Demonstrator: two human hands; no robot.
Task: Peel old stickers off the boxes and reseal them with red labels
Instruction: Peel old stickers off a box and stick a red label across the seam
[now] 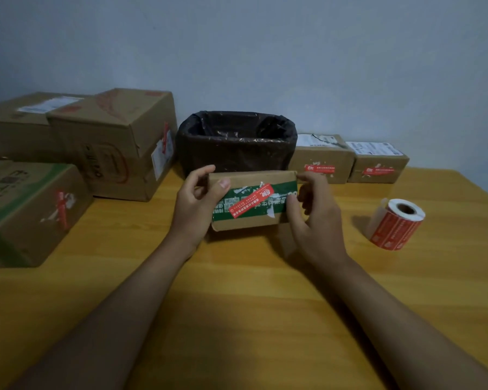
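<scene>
Wooden desk [237, 291]: small box [251, 201], red label [251, 200] across its green band, in front of black-lined bin [237, 139]; left hand [196, 205] and right hand [316, 218] fingers clamped on its ends.

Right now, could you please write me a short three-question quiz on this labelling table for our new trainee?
1. True or false: the small box held by the left hand and right hand already carries a red label.
2. Where is the label roll? A) in the bin, B) on the table to the person's right, C) on top of a box.
3. What stands right behind the held box?

Key:
1. True; the label lies slantwise across the green band.
2. B; it lies on the wooden table.
3. The bin lined with a black bag.
</scene>
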